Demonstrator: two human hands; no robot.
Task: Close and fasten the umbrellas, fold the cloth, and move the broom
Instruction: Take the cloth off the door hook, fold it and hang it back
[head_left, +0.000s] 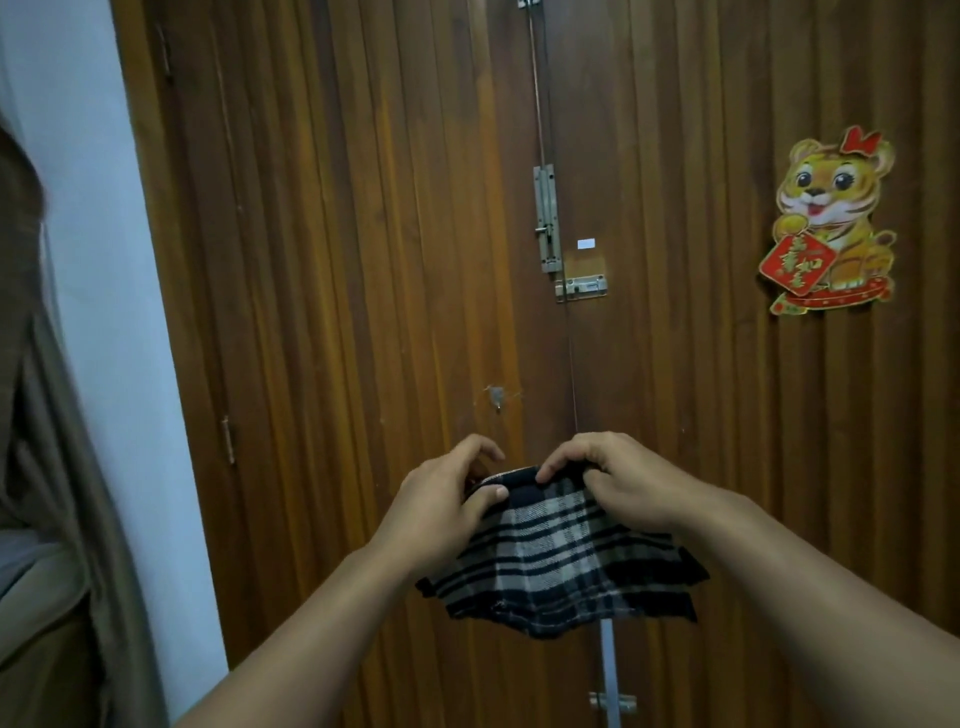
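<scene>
Plaid cloth (556, 561) hangs from both hands, top edge running left-right. Left hand (441, 499) and right hand (618, 483) pinch that edge close together, equally near.

This is a home, seen at its entrance. A double wooden door (363, 260) fills the view, closed with metal bolts (546, 218). A tiger sticker (831, 218) with red Chinese characters is stuck on the right door leaf. A curtain (62, 467) hangs beside a pale wall (104, 208) at the left.
</scene>
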